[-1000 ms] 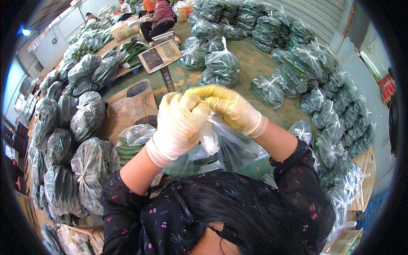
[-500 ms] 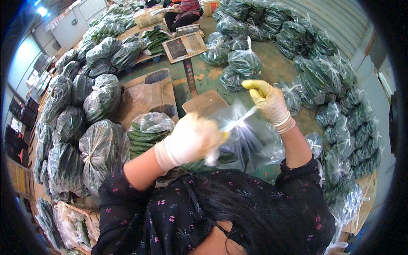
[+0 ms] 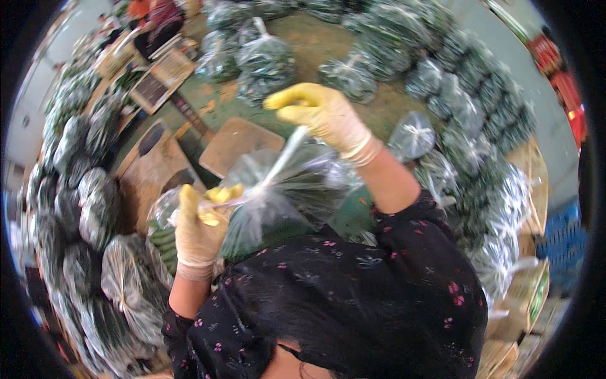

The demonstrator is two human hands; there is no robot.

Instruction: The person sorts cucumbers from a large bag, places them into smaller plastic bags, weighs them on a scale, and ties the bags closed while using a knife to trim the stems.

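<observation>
Clear plastic bag (image 3: 278,218), thin and glossy, bulges with dark green contents just in front of the wearer's body, its film gathered into sharp radiating pleats that meet in a whitish, twisted neck (image 3: 285,155). Against its near side lies the soft black cloth of a blouse (image 3: 379,284) scattered with small pink flowers. The left hand (image 3: 205,224), in a thin, pale glove stained yellow at the fingertips, pinches a narrow, shiny strip (image 3: 228,203) that leads to the base of the pleats. The right hand (image 3: 322,117), in a similar wrinkled glove with a rolled cuff, grasps the top of the neck in its curled lower fingers, while the upper fingers stretch outward.

Beside the left wrist, another clear bag (image 3: 163,246) shows long, ridged green vegetables through its film. Beyond the hands stands a floor scale with a flat, rust-brown platform (image 3: 242,145), a slim post (image 3: 191,115) and a boxy, tilted head (image 3: 161,81). A flat brown sheet (image 3: 148,180) with dark patches lies left of it.

Rounded, crinkled sacks (image 3: 98,205) crowd the left; knotted bags (image 3: 467,114) heap up on the right, near a latticed blue plastic crate (image 3: 562,243). Farther off, plump tied bags (image 3: 266,60) rest on the scuffed green floor (image 3: 319,50), and a person (image 3: 163,25) sits at the upper left.
</observation>
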